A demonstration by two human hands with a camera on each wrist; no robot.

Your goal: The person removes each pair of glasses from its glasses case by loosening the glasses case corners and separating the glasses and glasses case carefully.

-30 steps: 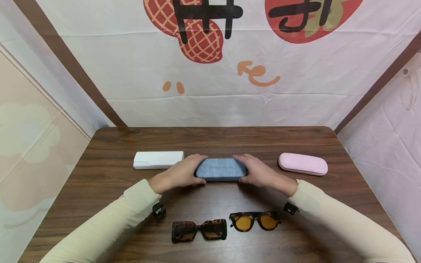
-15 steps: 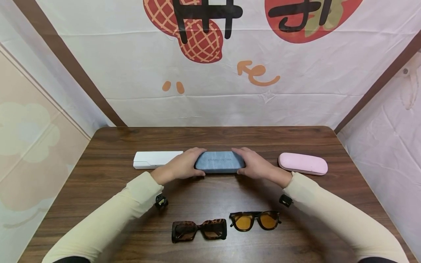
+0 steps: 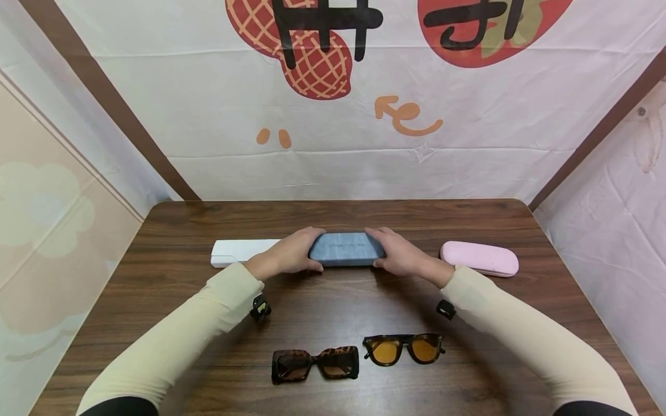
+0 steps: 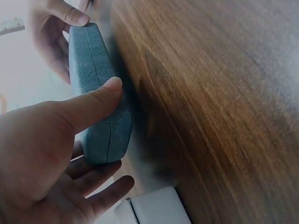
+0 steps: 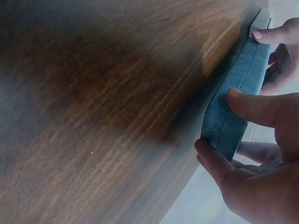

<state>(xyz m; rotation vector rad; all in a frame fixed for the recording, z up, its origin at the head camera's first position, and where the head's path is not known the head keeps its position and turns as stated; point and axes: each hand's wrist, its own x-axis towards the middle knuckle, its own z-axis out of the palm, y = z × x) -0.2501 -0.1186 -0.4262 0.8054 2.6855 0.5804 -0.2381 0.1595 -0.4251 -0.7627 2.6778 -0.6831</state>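
Note:
Both hands hold a blue glasses case [image 3: 347, 249] at its two ends, close over the back half of the table. My left hand [image 3: 291, 252] grips the left end, thumb on the near side and fingers round the end. At the other end my right hand [image 3: 398, 252] does the same. In the left wrist view the closed case [image 4: 100, 93] shows its seam, with the left thumb [image 4: 96, 105] across it. The right wrist view has the right thumb [image 5: 257, 108] pressed on the near side of the case [image 5: 233, 93].
A white glasses case [image 3: 241, 252] lies left, partly behind the left hand. A pink glasses case [image 3: 479, 257] lies right. Nearer the front are tortoiseshell sunglasses [image 3: 315, 364] and black-framed glasses with yellow lenses [image 3: 403, 349]. A printed cloth [image 3: 354, 167] hangs behind the wooden table [image 3: 333, 312].
Both hands have moved the blue glasses case away from the body, toward the back of the table. The other cases and both pairs of glasses stay where they were.

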